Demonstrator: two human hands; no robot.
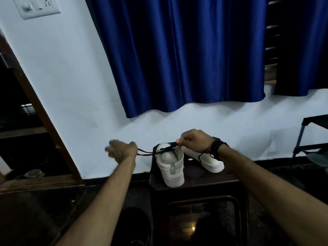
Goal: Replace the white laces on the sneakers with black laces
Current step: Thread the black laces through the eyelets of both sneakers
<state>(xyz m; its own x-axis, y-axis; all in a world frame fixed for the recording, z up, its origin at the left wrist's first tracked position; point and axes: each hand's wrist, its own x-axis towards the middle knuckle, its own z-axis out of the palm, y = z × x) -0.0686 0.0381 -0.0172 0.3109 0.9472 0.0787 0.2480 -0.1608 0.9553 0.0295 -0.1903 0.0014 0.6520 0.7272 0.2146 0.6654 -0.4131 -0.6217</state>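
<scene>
Lacing the near sneaker (171, 167): both hands' fingers pinch the black lace (147, 152), pulled taut sideways; next, thread the following eyelet.

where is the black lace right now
In the head view the black lace stretches sideways at centre frame, from the left hand across the top of the near white sneaker to the right hand, above the dark stool.
</scene>
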